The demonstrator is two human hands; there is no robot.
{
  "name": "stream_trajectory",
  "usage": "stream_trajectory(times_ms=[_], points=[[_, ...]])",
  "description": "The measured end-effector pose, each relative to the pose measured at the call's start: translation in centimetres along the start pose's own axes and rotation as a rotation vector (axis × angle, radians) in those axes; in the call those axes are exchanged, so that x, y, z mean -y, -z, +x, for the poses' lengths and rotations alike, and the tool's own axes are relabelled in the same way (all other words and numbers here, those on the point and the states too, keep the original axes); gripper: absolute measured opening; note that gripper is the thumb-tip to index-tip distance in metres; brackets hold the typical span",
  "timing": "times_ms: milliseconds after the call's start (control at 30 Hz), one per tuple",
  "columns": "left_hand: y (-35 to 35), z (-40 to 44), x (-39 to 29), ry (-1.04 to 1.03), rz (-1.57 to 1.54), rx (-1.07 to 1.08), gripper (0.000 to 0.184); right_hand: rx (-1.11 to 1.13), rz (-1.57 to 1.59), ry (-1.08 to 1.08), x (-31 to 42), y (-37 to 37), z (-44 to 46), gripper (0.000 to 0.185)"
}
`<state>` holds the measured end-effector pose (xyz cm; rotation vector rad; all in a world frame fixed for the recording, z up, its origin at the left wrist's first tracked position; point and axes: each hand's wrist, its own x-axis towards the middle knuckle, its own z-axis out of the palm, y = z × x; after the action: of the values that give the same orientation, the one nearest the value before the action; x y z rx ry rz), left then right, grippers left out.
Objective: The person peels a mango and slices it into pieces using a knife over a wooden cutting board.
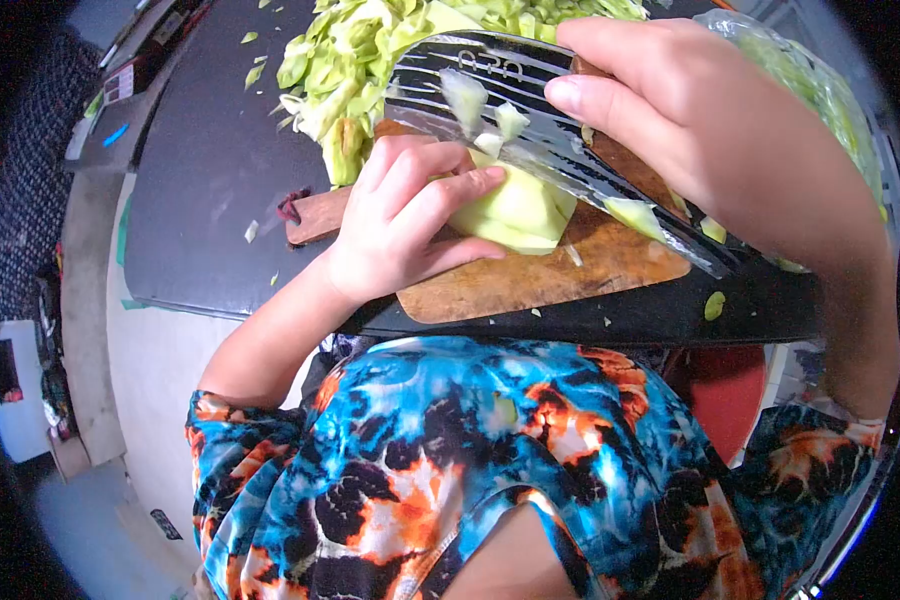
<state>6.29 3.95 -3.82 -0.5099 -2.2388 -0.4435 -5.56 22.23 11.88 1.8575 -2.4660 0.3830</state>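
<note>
Pale green cabbage [518, 212] lies on a wooden cutting board [560, 275], partly covered by my fingers. My left hand [405, 215] presses on its left side with bent fingers. In my right hand [660, 100] is a wide, dark cleaver [530, 75] with slots or stripes, its blade slanting down to the right beside the cabbage. Bits of cabbage stick to the blade. Behind the board, a heap of shredded cabbage [335, 60] spreads over the far side. The cleaver's handle is hidden or not clearly seen.
The black table [210, 190] carries scattered cabbage scraps. The board's handle with a dark red cord [292, 206] points left. At the right, behind my forearm, is a clear plastic bag [810, 75] of greens. A red stool or chair [720, 395] stands under the table edge.
</note>
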Motion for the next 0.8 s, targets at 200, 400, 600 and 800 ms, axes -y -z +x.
stream_trajectory(times_ms=[200, 400, 600, 800], points=[[0.0, 0.1, 0.0, -0.018, -0.001, 0.000, 0.057, 0.052, 0.002, -0.007, 0.3, 0.4, 0.4, 0.028], [-0.1, -0.3, 0.2, -0.032, 0.002, 0.017, 0.064, 0.098, 0.005, -0.007, 0.6, 0.6, 0.9, 0.029], [-0.1, -0.4, 0.0, -0.040, 0.041, 0.019, 0.063, 0.142, 0.007, -0.014, 1.0, 0.6, 1.4, 0.030], [-0.1, -0.1, -0.2, -0.022, 0.033, -0.003, 0.058, 0.226, 0.002, -0.048, 1.6, 0.5, 1.7, 0.030]])
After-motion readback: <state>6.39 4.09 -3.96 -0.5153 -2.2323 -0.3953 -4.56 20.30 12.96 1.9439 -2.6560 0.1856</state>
